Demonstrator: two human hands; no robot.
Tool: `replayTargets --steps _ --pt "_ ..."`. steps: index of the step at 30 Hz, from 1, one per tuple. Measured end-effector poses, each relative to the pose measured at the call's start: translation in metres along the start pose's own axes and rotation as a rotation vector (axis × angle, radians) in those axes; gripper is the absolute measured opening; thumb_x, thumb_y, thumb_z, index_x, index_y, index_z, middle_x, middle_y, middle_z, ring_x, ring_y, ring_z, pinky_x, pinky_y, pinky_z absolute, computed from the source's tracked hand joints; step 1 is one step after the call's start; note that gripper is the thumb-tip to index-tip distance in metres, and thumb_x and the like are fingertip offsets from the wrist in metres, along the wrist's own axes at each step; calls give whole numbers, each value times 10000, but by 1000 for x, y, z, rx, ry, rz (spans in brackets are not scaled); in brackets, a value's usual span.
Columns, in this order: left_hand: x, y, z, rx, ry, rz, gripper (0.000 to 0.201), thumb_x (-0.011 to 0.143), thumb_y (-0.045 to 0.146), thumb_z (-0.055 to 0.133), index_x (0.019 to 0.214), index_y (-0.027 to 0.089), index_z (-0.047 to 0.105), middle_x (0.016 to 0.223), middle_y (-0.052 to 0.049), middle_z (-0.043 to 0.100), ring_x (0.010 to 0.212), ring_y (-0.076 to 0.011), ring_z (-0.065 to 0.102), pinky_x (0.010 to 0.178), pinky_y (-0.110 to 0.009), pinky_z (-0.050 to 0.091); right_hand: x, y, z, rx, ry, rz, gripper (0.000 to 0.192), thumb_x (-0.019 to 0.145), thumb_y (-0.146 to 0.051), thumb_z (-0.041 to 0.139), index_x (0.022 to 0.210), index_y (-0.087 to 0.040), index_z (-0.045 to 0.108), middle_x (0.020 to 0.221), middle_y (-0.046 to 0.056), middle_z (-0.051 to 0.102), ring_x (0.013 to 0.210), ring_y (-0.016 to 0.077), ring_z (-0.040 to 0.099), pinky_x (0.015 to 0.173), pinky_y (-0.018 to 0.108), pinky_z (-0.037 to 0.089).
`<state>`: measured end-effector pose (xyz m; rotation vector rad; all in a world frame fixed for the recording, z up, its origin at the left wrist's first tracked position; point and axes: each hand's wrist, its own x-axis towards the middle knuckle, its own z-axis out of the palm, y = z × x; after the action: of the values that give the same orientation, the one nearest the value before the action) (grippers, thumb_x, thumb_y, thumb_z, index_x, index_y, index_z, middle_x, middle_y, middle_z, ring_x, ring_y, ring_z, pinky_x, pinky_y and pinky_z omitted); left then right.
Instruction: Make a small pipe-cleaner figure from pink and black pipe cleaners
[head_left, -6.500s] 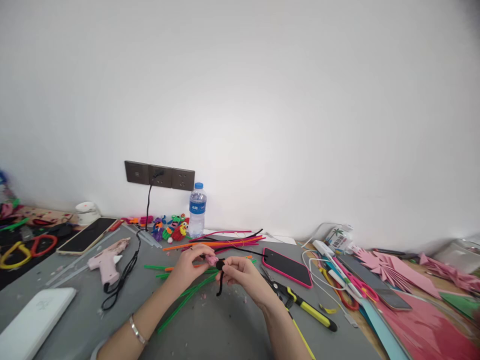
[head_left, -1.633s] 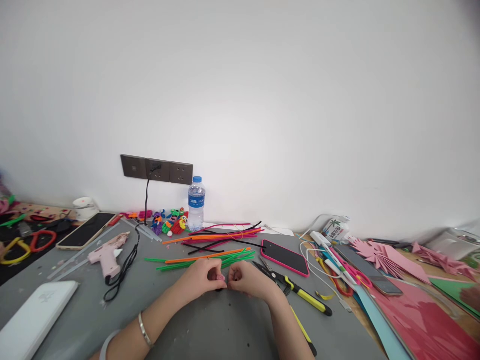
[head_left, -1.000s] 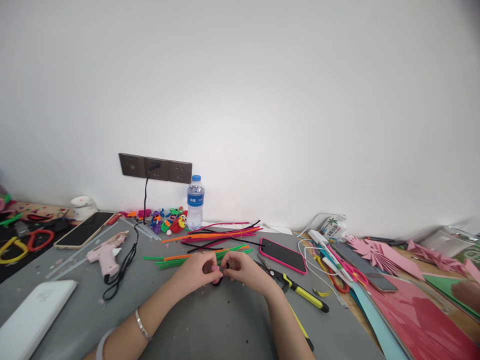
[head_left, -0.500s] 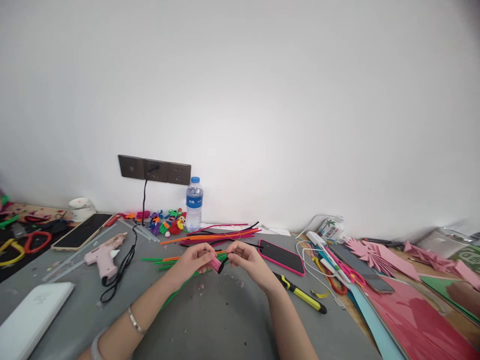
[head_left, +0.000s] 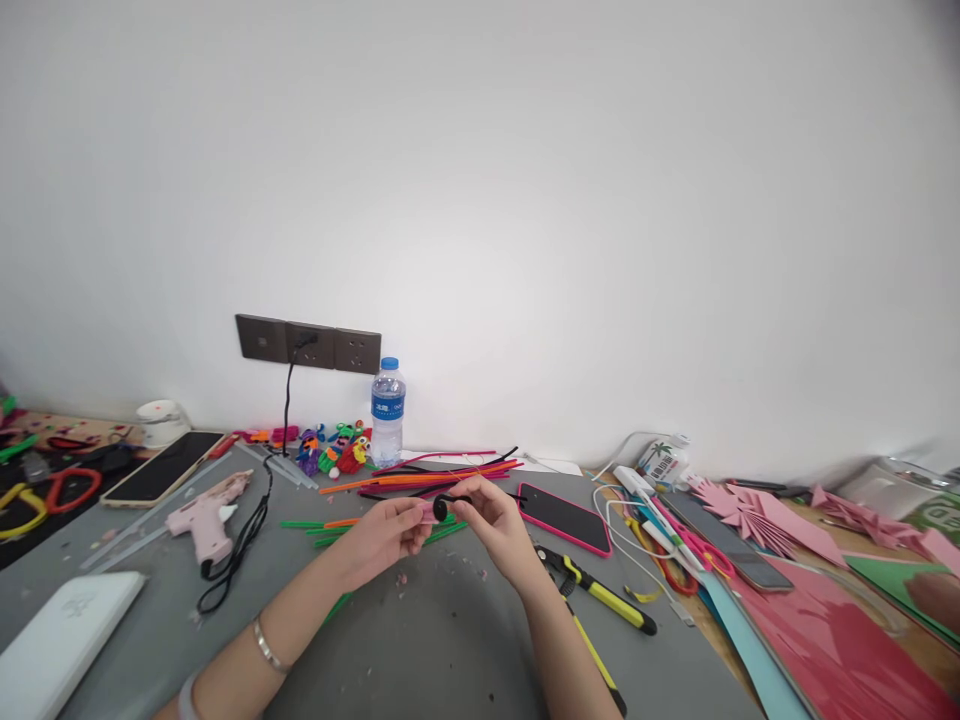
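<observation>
My left hand [head_left: 381, 542] is closed on a small pink roll [head_left: 427, 513], most of it hidden by the fingers. At its end sits a coil of black pipe cleaner [head_left: 441, 509]. The loose end of this black strand is pinched between the fingertips of my right hand [head_left: 496, 528], just right of the coil. Both hands are raised over the grey mat [head_left: 442, 650]. Green pipe cleaners [head_left: 328, 540] lie partly behind my left hand. Beyond the hands is a bundle of orange, red and black pipe cleaners [head_left: 420, 478].
On the left lie a pink glue gun [head_left: 202, 520], a phone [head_left: 165, 465] and a white power bank [head_left: 71, 640]. Yellow-handled pliers [head_left: 607, 600] and a pink-cased phone [head_left: 566, 518] are by my right arm. A water bottle [head_left: 388, 420] stands against the wall. Another person's hand [head_left: 937, 595] is at far right.
The pink roll has turned, so the black coil now faces me. My right hand has shifted slightly, and its forearm uncovers more of the pliers.
</observation>
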<state>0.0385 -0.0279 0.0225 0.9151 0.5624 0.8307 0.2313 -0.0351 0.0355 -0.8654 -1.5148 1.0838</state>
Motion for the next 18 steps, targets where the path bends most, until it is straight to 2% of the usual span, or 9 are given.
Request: replayTargets --steps 5,11,18 --pt "-1 1 0 -24 12 -4 302 782 392 718 689 121 622 645 1 520 589 -100 436 595 -256 324 1 3 6 -31 46 3 292 812 -482 623 875 -196 610 772 31 596 675 158 563 632 278 473" --pt "1 0 -1 -39 24 30 296 792 394 709 698 127 623 616 15 513 567 -90 407 581 -252 306 0 7 10 -13 44 15 308 804 -495 627 811 -191 583 702 6 553 604 130 510 555 246 428" --pt "1 1 -1 -33 69 25 344 752 432 731 655 134 589 586 19 508 551 -91 391 568 -254 292 -2 1 14 -103 119 -92 235 836 -418 619 921 -200 607 878 61 640 829 198 613 749 303 490"
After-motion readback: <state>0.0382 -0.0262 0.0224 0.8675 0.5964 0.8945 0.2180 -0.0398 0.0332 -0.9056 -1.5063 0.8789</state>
